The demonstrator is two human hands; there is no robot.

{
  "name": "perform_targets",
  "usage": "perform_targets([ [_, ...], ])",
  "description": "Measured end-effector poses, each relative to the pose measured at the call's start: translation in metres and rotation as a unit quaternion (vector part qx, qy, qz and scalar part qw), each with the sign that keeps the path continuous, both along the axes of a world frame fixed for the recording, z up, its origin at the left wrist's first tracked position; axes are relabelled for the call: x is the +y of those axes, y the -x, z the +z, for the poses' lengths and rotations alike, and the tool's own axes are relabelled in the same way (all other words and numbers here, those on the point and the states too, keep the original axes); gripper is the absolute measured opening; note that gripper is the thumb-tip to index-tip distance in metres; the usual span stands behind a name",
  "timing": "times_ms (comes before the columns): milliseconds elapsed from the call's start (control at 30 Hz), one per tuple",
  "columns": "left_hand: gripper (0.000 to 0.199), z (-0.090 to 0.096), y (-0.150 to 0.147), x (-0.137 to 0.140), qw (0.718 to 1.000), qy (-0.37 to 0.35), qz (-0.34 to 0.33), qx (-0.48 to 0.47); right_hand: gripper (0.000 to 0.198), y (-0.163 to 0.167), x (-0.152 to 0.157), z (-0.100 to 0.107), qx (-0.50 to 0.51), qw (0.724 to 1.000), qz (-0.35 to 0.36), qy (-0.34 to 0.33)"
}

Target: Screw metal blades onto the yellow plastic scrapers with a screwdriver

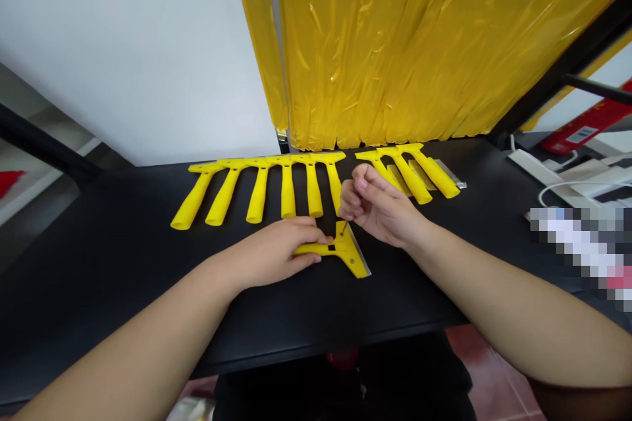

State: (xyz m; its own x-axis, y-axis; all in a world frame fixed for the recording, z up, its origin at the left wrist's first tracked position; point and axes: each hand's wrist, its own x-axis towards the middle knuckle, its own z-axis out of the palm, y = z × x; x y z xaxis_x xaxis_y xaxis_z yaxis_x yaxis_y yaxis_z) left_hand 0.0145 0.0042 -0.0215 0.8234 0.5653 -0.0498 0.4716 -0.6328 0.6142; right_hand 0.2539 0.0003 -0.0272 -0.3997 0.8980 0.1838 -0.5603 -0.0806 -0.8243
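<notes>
My left hand (281, 250) is closed around the handle of a yellow scraper (350, 253), pressing it flat on the black table. The scraper's wide head points right, with a metal blade along its edge and two screws in its face. Above the head, my right hand (372, 200) pinches a thin metal tool like a hex key (345, 227). Its tip meets the upper screw; the rest is hidden in my fingers. Behind my hands stretches a row of yellow scrapers (257, 191), handles toward me. Several more scrapers (413, 174) lie to the right, partly over flat clear packets (447, 173).
The black table (123, 276) has its front edge close to my body. Yellow plastic sheeting (395, 46) and a white panel (148, 46) stand along the back. White items with a cable (548, 187) and a red package (587, 122) are at the right.
</notes>
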Motion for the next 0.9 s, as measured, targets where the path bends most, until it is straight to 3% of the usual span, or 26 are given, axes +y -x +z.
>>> perform_targets([
  [267, 0.032, -0.0016, 0.0018, 0.0008, 1.0, -0.007, -0.01, 0.003, 0.038, -0.0031, 0.0043, -0.002, -0.027, 0.999, 0.042, -0.003],
  [400, 0.03, -0.0009, 0.0012, 0.0002, 1.0, -0.007, -0.008, 0.005, 0.024, -0.0005, 0.0004, -0.0033, 0.014, 1.0, 0.024, -0.004],
  [667, 0.032, -0.0002, 0.001, -0.0007, 1.0, -0.008, -0.009, 0.001, 0.038, -0.0004, 0.0033, -0.0022, -0.015, 0.999, 0.03, 0.004],
  [800, 0.031, -0.0001, 0.0011, -0.0008, 1.0, -0.011, -0.012, -0.001, 0.027, 0.0013, -0.001, -0.0012, -0.002, 1.0, 0.02, 0.001],
  [900, 0.031, -0.0003, 0.001, -0.0008, 1.0, -0.012, -0.01, 0.002, 0.031, 0.0015, -0.0004, 0.0004, -0.006, 1.0, 0.007, -0.003],
])
